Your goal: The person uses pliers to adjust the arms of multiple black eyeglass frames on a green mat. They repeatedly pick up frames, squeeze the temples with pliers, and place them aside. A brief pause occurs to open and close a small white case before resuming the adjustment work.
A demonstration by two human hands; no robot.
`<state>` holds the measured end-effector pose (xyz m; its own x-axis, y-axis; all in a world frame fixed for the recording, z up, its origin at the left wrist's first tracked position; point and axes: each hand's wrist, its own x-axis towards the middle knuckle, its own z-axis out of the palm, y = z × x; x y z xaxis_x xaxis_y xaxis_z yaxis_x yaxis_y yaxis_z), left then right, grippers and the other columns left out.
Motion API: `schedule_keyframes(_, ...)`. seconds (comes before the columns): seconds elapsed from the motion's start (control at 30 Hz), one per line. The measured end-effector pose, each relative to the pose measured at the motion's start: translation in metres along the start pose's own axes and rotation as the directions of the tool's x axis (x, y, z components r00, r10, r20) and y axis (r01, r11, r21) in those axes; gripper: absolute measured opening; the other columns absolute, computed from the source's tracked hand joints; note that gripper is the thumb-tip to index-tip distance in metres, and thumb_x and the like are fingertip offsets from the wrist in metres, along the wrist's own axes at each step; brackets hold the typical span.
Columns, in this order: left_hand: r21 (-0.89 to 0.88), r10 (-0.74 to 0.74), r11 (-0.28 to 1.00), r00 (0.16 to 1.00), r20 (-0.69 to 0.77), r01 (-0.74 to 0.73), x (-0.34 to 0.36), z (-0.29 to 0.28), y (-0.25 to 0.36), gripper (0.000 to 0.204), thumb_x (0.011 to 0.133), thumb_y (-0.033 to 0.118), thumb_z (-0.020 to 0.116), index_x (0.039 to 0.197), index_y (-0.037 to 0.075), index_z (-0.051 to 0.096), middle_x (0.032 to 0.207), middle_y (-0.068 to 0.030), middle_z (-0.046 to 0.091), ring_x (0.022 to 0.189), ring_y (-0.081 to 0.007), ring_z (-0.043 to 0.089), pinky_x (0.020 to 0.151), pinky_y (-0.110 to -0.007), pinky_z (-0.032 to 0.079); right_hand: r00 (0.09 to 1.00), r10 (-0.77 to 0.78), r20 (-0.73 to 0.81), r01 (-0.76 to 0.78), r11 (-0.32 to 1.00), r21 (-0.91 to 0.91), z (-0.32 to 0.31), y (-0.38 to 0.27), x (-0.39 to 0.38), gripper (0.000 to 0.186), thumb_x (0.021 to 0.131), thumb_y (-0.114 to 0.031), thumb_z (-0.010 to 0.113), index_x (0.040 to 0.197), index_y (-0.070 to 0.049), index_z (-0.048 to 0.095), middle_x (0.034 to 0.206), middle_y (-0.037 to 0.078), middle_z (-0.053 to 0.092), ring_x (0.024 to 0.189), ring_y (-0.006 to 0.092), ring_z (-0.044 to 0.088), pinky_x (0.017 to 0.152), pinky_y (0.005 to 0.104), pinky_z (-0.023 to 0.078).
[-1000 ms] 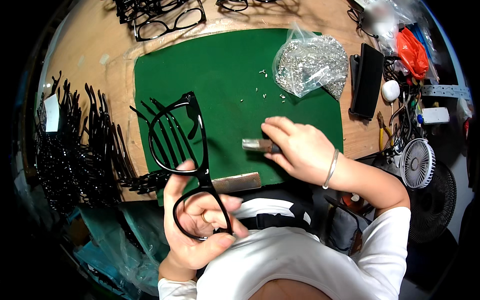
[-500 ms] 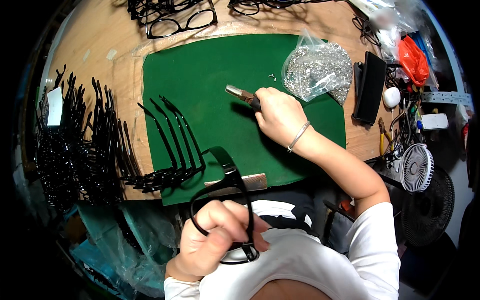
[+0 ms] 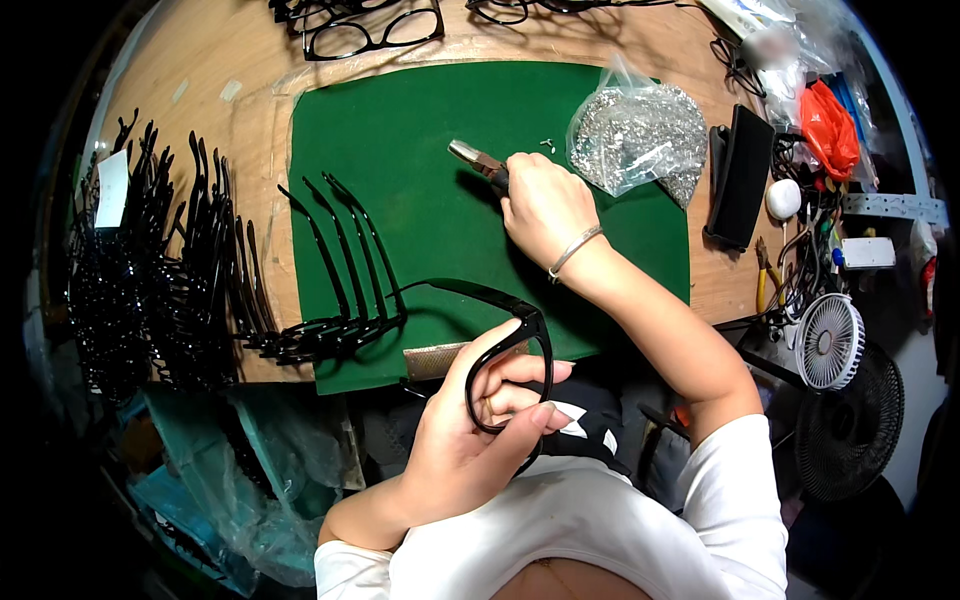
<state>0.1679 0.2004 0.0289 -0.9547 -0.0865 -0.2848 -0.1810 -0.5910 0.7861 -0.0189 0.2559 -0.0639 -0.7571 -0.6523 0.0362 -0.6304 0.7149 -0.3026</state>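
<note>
My left hand (image 3: 455,440) is closed around the rim of a black eyeglass frame (image 3: 534,324), in front of my body at the near edge of the green mat (image 3: 440,210). One temple of the frame stretches left over the mat; its lower part is hidden by my fingers. Over the mat, my right hand (image 3: 550,205) grips pliers (image 3: 489,168) by the handles, with the metal jaws pointing up and left. A few tiny silvery pieces (image 3: 547,145) lie beyond that hand, beside a clear plastic bag (image 3: 635,150) full of small silvery parts.
Black eyeglass frames (image 3: 345,335) stand in a row at the mat's left, next to a dense pile (image 3: 140,300) of more. Other frames (image 3: 375,45) lie at the far edge. On the right are a black case (image 3: 740,180), yellow-handled pliers (image 3: 766,275) and a white fan (image 3: 830,338).
My left hand has moved up and right with the eyeglass frame, turning it so its temple now lies across the mat's near part. The right hand with the pliers has shifted slightly up and left.
</note>
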Motion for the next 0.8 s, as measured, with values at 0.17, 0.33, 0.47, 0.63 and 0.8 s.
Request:
schedule_keyframes(0.17, 0.072, 0.059, 0.996, 0.995, -0.074, -0.054, -0.007, 0.001, -0.001, 0.058, 0.085, -0.012, 0.048, 0.135, 0.000, 0.022, 0.115, -0.0215, 0.052, 0.087, -0.0147, 0.062, 0.079, -0.025, 0.048, 0.983, -0.030, 0.179, -0.051, 0.900, 0.432, -0.065, -0.007, -0.026, 0.017, 0.079, -0.013, 0.058, 0.084, 0.002, 0.051, 0.080, 0.021, 0.056, 0.079, 0.0396, 0.055, 0.068, 0.0453, 0.044)
schedule_keyframes(0.33, 0.220, 0.172, 0.965, 0.978, -0.115, -0.143, 0.000, 0.012, -0.017, 0.058, 0.082, -0.014, 0.048, 0.133, 0.000, 0.024, 0.112, -0.0209, 0.053, 0.085, -0.0173, 0.062, 0.075, -0.026, 0.050, 0.948, -0.068, 0.312, -0.254, 0.430, 0.866, -0.108, -0.014, -0.079, 0.014, 0.084, -0.011, 0.061, 0.088, 0.001, 0.054, 0.074, 0.010, 0.059, 0.063, 0.0124, 0.059, 0.057, 0.0263, 0.046)
schedule_keyframes(0.47, 0.351, 0.239, 0.917, 0.965, -0.108, -0.188, 0.007, 0.020, -0.028, 0.060, 0.080, -0.017, 0.047, 0.132, 0.002, 0.025, 0.109, -0.0208, 0.052, 0.083, -0.0189, 0.061, 0.073, -0.027, 0.051, 0.963, -0.003, 0.270, -0.256, 0.309, 0.916, -0.097, -0.021, -0.087, 0.012, 0.086, -0.012, 0.060, 0.087, -0.001, 0.054, 0.075, 0.006, 0.058, 0.062, 0.0095, 0.056, 0.054, 0.0250, 0.046)
schedule_keyframes(0.63, 0.303, 0.120, 0.949, 0.987, -0.104, -0.083, 0.004, 0.019, -0.018, 0.058, 0.080, -0.018, 0.047, 0.131, 0.001, 0.026, 0.108, -0.0187, 0.052, 0.084, -0.0181, 0.061, 0.074, -0.028, 0.052, 0.762, -0.126, 0.635, -0.646, -0.089, 0.758, -0.105, -0.012, -0.075, 0.016, 0.087, -0.017, 0.061, 0.084, -0.003, 0.054, 0.071, 0.000, 0.055, 0.064, 0.0051, 0.049, 0.057, 0.0203, 0.041)
schedule_keyframes(0.8, -0.097, -0.083, 0.992, 0.996, 0.027, 0.085, 0.001, 0.011, 0.002, 0.056, 0.084, -0.011, 0.049, 0.132, 0.002, 0.024, 0.112, -0.0186, 0.053, 0.082, -0.0161, 0.063, 0.074, -0.027, 0.051, 0.715, -0.221, 0.663, -0.697, -0.147, 0.702, -0.114, -0.008, -0.074, 0.017, 0.087, -0.019, 0.061, 0.088, -0.004, 0.055, 0.073, -0.001, 0.054, 0.063, 0.0051, 0.048, 0.057, 0.0198, 0.040)
